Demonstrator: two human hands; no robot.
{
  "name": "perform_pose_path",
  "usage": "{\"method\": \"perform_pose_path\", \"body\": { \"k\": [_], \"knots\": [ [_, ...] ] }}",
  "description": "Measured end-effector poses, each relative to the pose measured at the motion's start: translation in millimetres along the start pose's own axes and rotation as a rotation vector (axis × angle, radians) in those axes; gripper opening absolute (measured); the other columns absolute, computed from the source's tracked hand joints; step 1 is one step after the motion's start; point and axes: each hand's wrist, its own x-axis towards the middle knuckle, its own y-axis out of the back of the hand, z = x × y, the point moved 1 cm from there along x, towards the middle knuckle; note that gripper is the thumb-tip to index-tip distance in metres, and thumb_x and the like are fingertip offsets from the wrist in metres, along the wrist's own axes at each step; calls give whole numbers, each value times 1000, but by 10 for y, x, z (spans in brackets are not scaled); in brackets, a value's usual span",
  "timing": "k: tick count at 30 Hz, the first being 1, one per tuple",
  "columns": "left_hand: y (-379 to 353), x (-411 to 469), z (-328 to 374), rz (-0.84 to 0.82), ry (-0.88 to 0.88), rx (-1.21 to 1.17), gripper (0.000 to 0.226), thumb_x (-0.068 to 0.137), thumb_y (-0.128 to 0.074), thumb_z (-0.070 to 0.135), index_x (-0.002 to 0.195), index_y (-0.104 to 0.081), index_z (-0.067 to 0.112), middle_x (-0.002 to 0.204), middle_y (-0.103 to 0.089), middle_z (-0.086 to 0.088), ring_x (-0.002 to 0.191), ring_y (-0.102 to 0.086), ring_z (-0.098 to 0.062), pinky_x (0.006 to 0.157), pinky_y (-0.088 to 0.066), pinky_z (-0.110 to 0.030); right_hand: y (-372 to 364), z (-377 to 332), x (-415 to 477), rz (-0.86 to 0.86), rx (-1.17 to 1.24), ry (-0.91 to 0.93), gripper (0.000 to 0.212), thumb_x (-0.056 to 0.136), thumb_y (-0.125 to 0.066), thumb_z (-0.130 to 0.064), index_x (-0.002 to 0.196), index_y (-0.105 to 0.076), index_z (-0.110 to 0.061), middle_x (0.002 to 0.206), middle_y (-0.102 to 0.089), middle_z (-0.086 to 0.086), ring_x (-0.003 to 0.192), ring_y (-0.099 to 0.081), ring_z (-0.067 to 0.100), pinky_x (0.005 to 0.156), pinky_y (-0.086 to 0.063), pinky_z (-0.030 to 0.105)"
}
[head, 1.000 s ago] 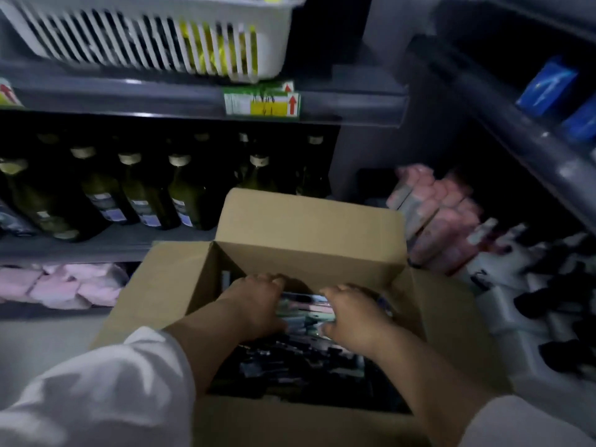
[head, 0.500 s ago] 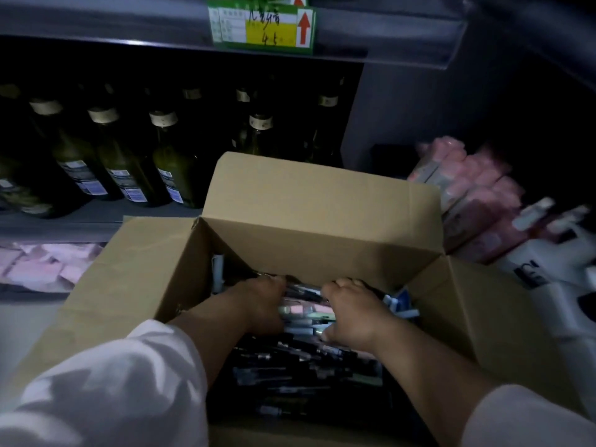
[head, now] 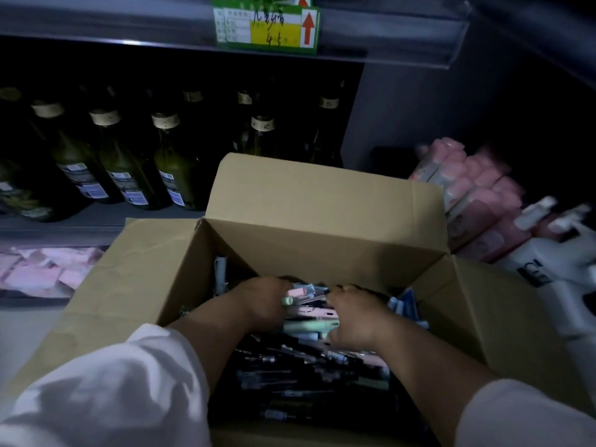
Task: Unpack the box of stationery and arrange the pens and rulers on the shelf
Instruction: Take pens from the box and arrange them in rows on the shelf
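Head view: pastel pens (head: 310, 321) at 12 o'clock in the cardboard box (head: 322, 221) are clasped by curled fingers of the left hand (head: 262, 304) and right hand (head: 356, 317); unevenly squeezed, some could be dropped.

My fingertips are hidden: my left hand (head: 261, 304) and right hand (head: 358, 317) curl over the pastel pens (head: 309, 312) between them. The dark pens (head: 306, 375) lower in the box (head: 322, 240) merge in shadow. Small print on the price tag (head: 267, 25) is illegible. The pink packs (head: 477, 188) are blurred; the right edge cuts off the white spray bottles (head: 554, 266).
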Motion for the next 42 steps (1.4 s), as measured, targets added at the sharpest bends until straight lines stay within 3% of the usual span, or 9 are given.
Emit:
{"method": "perform_pose_path", "body": {
  "k": [5, 9, 11, 16, 19, 24, 31, 35, 42],
  "knots": [
    [91, -30, 33, 37, 4, -204, 15, 89, -59, 21, 103, -60, 13, 113, -66, -8, 106, -60, -22, 85, -43, -24, 120, 51, -61, 6, -22, 23, 39, 87, -62, -40, 122, -54, -26, 128, -59, 2, 118, -52, 26, 93, -39, 31],
    [222, -174, 132, 103, 32, -594, 15, 87, -64, 8, 77, -55, 16, 79, -60, -1, 73, -55, -8, 60, -41, -8, 237, 125, -208, 69, 171, 13, 20, 92, -59, -31, 110, -57, -24, 111, -63, 3, 105, -57, 25, 84, -43, 29],
    [321, -276, 200, 114, 34, -723, 11, 88, -63, 8, 81, -57, 15, 74, -56, 2, 68, -50, -6, 56, -39, -6, 311, 134, -319, 88, 317, 22, 8, 94, -58, -26, 101, -54, -22, 96, -59, 1, 91, -59, 22, 75, -46, 29],
    [725, -612, 459, 141, 63, -999, 7, 90, -62, 13, 97, -63, 12, 89, -63, -6, 83, -56, -17, 66, -44, -26, 582, 83, -621, 124, 563, 31, 10, 93, -55, -15, 91, -50, -24, 84, -61, -10, 76, -61, -6, 65, -50, 22],
    [1016, -845, 648, 178, 95, -1159, 13, 94, -56, 12, 106, -61, 12, 93, -68, -8, 85, -60, -21, 60, -50, -30, 833, 37, -849, 169, 683, 24, 21, 89, -56, -20, 85, -51, -40, 94, -68, -6, 94, -67, 15, 73, -55, 39],
    [1578, -1315, 1070, 221, 68, -1364, 17, 96, -51, 10, 111, -58, 12, 88, -68, -9, 78, -63, -19, 53, -54, -30, 1494, -119, -1384, 231, 822, 53, 20, 88, -59, -33, 107, -55, -30, 85, -61, -3, 72, -56, 15, 68, -51, 40],
    [2214, -2127, 1861, 77, 18, -1357, 18, 98, -49, 14, 111, -61, 14, 98, -73, -11, 66, -70, -16, 57, -56, -29, 2450, -303, -2436, 246, 1242, 78, 19, 98, -50, -15, 115, -54, -22, 77, -58, 3, 62, -52, 13, 56, -50, 24],
    [2496, -2569, 2289, -1, -56, -1169, 22, 95, -54, 19, 91, -70, 5, 87, -73, -12, 60, -67, -15, 55, -54, -26, 2859, -314, -3107, 299, 1343, 47, 10, 98, -51, -18, 103, -54, -25, 79, -58, 4, 61, -54, 14, 53, -51, 23],
    [2700, -3244, 2926, -124, -272, -1127, 7, 91, -60, 11, 88, -65, 8, 72, -69, -12, 56, -64, -18, 56, -54, -25, 3224, -365, -4272, 527, 1513, -70, 4, 97, -53, -15, 98, -56, -12, 68, -59, 6, 47, -52, 13, 46, -46, 23]
  ]
}}
